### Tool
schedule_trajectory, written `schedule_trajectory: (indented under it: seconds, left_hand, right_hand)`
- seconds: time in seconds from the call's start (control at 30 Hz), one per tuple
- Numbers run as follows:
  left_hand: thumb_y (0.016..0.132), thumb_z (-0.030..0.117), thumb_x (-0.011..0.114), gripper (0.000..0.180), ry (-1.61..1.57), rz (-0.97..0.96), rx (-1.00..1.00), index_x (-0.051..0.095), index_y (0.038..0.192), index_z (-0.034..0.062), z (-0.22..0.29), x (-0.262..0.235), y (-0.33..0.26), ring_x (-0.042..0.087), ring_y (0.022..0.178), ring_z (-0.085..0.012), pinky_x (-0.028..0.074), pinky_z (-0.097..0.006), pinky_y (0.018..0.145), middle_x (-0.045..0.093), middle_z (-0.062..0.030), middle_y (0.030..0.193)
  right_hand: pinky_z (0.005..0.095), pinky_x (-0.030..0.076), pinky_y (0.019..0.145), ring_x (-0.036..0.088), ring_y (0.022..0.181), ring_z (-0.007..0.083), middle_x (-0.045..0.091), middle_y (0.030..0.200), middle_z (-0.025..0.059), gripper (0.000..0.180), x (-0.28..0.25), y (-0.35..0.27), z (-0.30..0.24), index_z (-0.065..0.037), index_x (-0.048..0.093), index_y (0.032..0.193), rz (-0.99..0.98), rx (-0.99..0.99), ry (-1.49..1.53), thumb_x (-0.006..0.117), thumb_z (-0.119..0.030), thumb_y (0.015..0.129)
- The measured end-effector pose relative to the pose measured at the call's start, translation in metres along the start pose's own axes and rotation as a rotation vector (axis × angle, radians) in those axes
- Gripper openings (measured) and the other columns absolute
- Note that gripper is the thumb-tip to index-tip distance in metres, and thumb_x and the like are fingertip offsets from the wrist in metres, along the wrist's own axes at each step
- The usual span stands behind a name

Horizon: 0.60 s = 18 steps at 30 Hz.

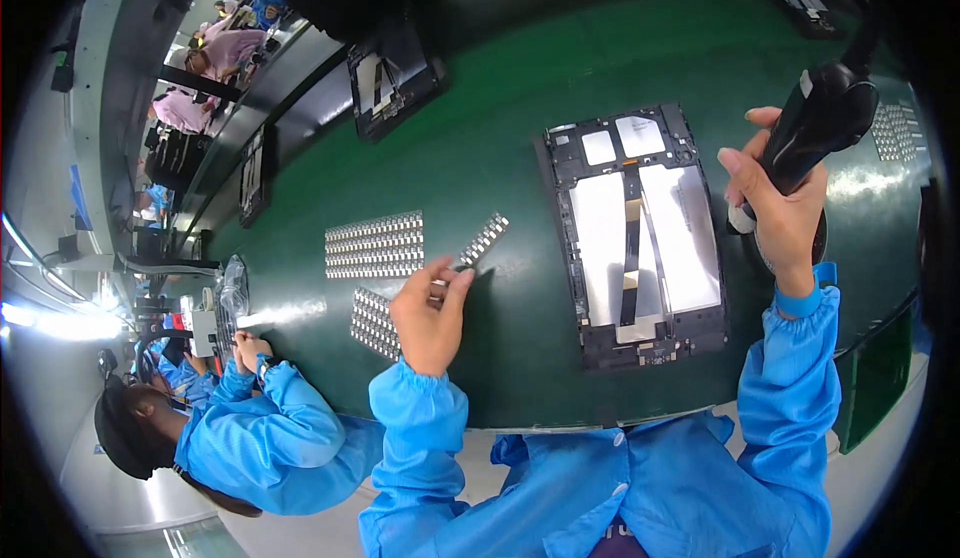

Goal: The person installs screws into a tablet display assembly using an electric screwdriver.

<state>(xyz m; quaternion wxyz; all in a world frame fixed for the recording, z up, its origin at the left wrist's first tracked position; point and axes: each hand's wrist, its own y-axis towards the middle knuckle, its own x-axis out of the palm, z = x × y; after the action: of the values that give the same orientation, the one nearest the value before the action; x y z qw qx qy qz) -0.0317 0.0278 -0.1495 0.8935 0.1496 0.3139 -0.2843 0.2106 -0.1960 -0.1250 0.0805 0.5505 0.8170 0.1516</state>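
Note:
My left hand (430, 316) is closed, pinching the lower end of a short strip of small metal pieces (485, 240) between thumb and fingertips. The strip slants up and to the right, over the green table. At the right, my right hand (782, 198) is wrapped round a thick black corded device (822, 123). Part of its grip is hidden behind the device, whose exact kind I cannot make out. Between my hands lies an opened tablet-like housing (650, 248), black-framed with silvery panels and a dark ribbon cable down its middle.
A sheet of small metal parts (375, 245) and a smaller one (374, 323) lie beside my left hand; another sheet (897, 133) sits far right. More black housings (395, 83) rest along the back shelf. A co-worker in blue (270, 428) sits close at my left.

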Motion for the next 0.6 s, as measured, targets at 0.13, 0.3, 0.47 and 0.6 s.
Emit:
schedule_trajectory:
  seconds: [0.13,0.3,0.47,0.6]
  left_hand:
    - [0.07,0.015,0.074,0.032,0.215,-0.089,0.029,0.063,0.094,-0.0029,-0.007,0.005,0.025,0.049,0.051,-0.0102,0.042,-0.025,0.049,0.059,-0.0062,0.069]
    - [0.064,0.013,0.079,0.028,0.113,-0.191,0.047,0.064,0.081,-0.0021,-0.006,0.003,0.041,0.047,0.05,-0.0069,0.038,-0.022,0.045,0.059,-0.005,0.069]
    - [0.068,0.005,0.076,0.021,-0.095,-0.404,-0.202,0.06,0.079,-0.0035,0.0,-0.003,0.047,0.053,0.053,-0.006,0.039,-0.019,0.045,0.061,-0.007,0.07]
    - [0.068,0.003,0.076,0.019,-0.347,-0.559,-0.273,0.062,0.08,-0.0033,0.005,-0.01,0.059,0.055,0.053,-0.0077,0.041,-0.019,0.046,0.059,-0.0051,0.059]
  right_hand:
    - [0.0206,0.038,0.048,0.05,0.051,0.0072,0.052,0.063,-0.0005,0.035,-0.001,-0.001,0.001,0.001,0.053,0.104,0.025,0.014,0.011,0.071,-0.005,0.075]
    - [0.0201,0.037,0.048,0.05,0.051,0.0067,0.052,0.064,-0.0002,0.035,-0.003,-0.001,0.002,0.001,0.052,0.104,0.016,-0.005,0.012,0.071,-0.004,0.075]
    - [0.0201,0.038,0.047,0.051,0.051,0.0069,0.053,0.065,0.0006,0.035,-0.001,-0.002,0.002,0.001,0.052,0.104,0.007,0.024,0.042,0.07,0.0,0.074]
    - [0.0197,0.038,0.047,0.051,0.052,0.0065,0.054,0.065,0.0011,0.036,-0.003,-0.002,0.002,0.001,0.051,0.105,0.01,0.022,0.072,0.069,0.002,0.073]
